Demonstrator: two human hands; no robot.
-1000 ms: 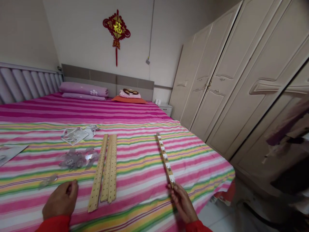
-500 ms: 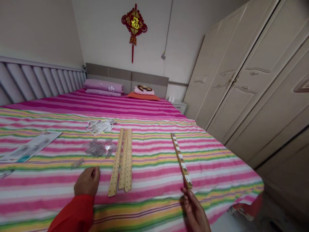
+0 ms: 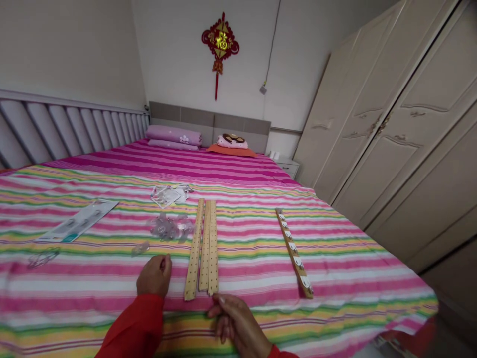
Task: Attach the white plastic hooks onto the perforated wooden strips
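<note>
My left hand (image 3: 154,276) rests on the striped cover in a loose fist; the inside of the fist is hidden. To its right lie three pale wooden strips (image 3: 194,253) with rows of small holes, side by side. My right hand (image 3: 238,320) is at the near end of the rightmost strip, fingers bent and apart; whether the fingertips touch it I cannot tell. Further right lies a separate wooden strip (image 3: 292,248) with a row of white pieces with small metal parts. Beyond my left fist is a pile of small clear packets (image 3: 167,226), with one clear packet (image 3: 140,248) nearer.
A long clear package (image 3: 80,221) and a thin wire-like loop (image 3: 43,256) lie at left. White cards (image 3: 169,195) are heaped behind the packets. Pillows (image 3: 173,136) lie at the bed's far end, and a wardrobe (image 3: 372,119) stands along the right.
My right hand has let go of the strip with white pieces and moved left to the holed strips. My left fist stays beside them. The view has shifted slightly left.
</note>
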